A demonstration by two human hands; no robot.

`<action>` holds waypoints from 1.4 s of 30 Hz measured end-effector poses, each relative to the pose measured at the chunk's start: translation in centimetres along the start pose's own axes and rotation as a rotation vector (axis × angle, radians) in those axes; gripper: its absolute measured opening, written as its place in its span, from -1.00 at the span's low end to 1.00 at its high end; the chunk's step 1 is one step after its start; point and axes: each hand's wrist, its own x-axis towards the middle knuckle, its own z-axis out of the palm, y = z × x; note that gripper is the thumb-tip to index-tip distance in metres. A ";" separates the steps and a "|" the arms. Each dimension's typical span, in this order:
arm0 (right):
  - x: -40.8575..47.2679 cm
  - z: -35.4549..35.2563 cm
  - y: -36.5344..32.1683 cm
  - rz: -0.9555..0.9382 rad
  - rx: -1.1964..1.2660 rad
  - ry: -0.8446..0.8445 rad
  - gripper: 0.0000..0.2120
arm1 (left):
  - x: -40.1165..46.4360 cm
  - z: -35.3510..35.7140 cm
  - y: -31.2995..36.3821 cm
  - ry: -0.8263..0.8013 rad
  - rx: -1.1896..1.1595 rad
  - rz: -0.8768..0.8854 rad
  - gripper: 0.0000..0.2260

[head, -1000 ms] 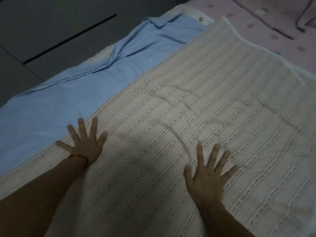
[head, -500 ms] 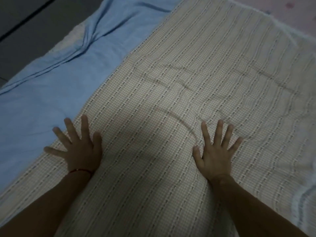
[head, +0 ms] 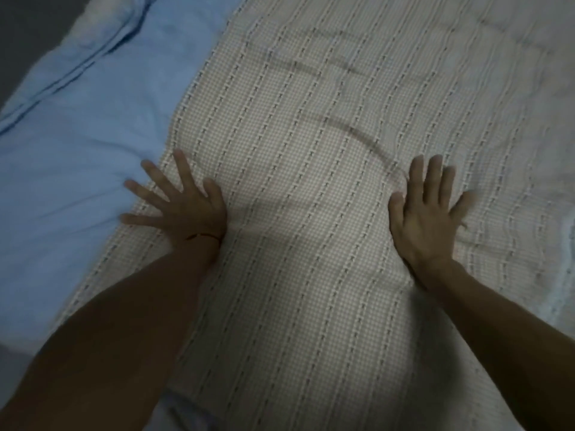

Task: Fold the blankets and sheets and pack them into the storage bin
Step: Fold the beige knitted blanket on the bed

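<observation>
A beige checked blanket (head: 311, 126) with pale woven stripes lies spread flat across the bed, with a few creases near its middle. My left hand (head: 183, 206) presses flat on its left edge, fingers spread wide, the outer fingers reaching onto the blue sheet (head: 77, 135). My right hand (head: 426, 209) presses flat on the blanket further right, fingers straight and spread. The blue sheet lies under and to the left of the blanket, wrinkled at its far end. No storage bin is in view.
A dark floor (head: 28, 32) shows beyond the bed's left edge at top left. A white fuzzy edge of bedding (head: 563, 259) shows at the right border.
The view has dropped and closed in on the blanket. Both hands have slid toward me along the blanket, staying flat with fingers spread; the left one has turned outward over the blue sheet.
</observation>
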 end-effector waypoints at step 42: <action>-38.2 -3.7 -16.7 1.444 1.473 0.702 -0.69 | -2.4 -25.8 -24.2 -0.746 -0.723 0.309 -0.64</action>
